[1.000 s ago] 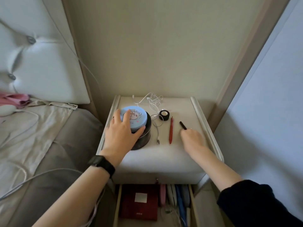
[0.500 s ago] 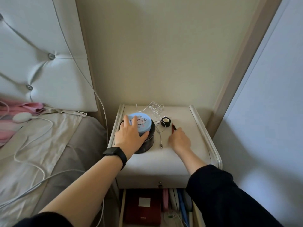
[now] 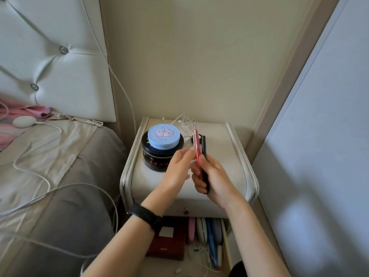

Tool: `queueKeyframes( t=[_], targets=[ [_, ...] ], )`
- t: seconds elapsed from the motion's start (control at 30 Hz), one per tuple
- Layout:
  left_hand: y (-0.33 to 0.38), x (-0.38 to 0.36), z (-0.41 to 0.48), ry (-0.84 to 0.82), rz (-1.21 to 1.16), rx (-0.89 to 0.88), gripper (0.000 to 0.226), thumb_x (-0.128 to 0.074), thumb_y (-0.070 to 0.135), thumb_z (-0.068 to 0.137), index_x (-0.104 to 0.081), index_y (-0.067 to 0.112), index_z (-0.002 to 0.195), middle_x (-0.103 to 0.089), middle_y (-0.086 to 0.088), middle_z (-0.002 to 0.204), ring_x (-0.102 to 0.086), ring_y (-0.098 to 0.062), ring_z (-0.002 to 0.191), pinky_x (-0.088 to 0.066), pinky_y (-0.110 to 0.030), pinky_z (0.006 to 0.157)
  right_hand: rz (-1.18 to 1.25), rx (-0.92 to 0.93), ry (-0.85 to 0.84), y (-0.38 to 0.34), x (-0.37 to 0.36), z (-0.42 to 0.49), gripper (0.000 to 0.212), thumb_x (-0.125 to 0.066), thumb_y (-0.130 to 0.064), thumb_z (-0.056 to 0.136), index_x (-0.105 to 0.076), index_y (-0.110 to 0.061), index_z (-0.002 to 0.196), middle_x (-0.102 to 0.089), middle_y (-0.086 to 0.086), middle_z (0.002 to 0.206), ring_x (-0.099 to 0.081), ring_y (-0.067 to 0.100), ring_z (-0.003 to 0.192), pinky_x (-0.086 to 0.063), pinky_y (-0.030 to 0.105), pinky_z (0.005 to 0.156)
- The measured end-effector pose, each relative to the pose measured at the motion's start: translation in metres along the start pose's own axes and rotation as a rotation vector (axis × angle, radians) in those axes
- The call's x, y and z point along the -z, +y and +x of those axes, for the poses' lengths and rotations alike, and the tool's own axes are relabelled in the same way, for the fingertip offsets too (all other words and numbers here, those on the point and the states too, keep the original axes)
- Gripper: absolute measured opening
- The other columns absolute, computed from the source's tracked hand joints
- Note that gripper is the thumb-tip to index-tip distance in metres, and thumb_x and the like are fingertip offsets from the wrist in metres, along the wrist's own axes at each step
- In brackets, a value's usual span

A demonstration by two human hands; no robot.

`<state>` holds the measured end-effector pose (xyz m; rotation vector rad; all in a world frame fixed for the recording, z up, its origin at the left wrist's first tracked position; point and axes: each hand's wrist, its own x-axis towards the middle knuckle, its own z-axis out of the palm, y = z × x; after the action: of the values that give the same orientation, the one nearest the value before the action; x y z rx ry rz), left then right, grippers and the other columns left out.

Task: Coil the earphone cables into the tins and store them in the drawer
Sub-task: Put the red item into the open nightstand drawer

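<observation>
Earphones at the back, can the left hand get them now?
Probably yes: the left hand is close to the earphones, with a gap between the tins and the pens.

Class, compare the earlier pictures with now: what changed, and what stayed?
The right hand picked up the red pen and black pen and lifted them off the nightstand. The left hand left the blue tin and reaches toward the red pen. Blue tin atop black tin, earphone cable and open drawer stayed put.
</observation>
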<state>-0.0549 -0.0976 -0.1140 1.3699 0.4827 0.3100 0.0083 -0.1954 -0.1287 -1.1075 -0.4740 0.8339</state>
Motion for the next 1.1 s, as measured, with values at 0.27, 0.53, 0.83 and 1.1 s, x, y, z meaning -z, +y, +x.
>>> queueKeyframes(
  t=[0.27,0.53,0.83,1.1],
  targets=[
    [-0.017,0.005,-0.028,-0.072,0.031,0.085,0.045,-0.045,0.037,0.095,-0.075,0.015,0.069,-0.077,0.000,0.086,-0.055,-0.010,0.035,-0.036,-0.014,0.030,-0.180,-0.151,-0.102,0.027,-0.021,-0.037,0.026,-0.044,-0.035,0.097,-0.064,-0.021,0.089,-0.048,0.005,0.057,-0.037,0.012,0.033,-0.025,0.015,0.035],
    [-0.015,0.007,-0.024,0.110,-0.611,0.082,0.032,-0.045,0.034,0.099,-0.057,0.013,0.078,-0.065,-0.002,0.057,-0.065,-0.019,0.051,-0.050,-0.025,0.050,0.071,-0.038,0.395,0.037,-0.039,-0.031,0.032,-0.040,-0.020,0.095,-0.060,-0.008,0.074,-0.059,0.014,0.065,-0.048,0.020,0.041,-0.037,0.024,0.039],
    [-0.034,-0.010,-0.043,-0.003,-0.826,0.169,0.033,-0.050,0.024,0.097,-0.050,0.013,0.066,-0.037,0.003,0.051,-0.038,-0.010,0.047,-0.036,-0.025,0.064,0.264,-0.048,0.758,0.059,-0.053,-0.021,0.012,-0.044,-0.022,0.085,-0.049,-0.012,0.081,-0.053,0.007,0.078,-0.054,0.026,0.076,-0.042,0.034,0.070],
    [-0.049,0.033,-0.043,-0.071,-0.461,0.195,0.053,-0.055,0.023,0.089,-0.033,0.018,0.041,-0.045,0.002,0.056,-0.047,-0.014,0.054,-0.038,-0.030,0.061,-0.664,0.190,0.431,0.087,-0.037,-0.016,0.069,-0.015,-0.037,0.104,-0.059,-0.026,0.052,-0.063,-0.003,0.054,-0.056,0.004,0.051,-0.043,0.024,0.054]
  ],
)
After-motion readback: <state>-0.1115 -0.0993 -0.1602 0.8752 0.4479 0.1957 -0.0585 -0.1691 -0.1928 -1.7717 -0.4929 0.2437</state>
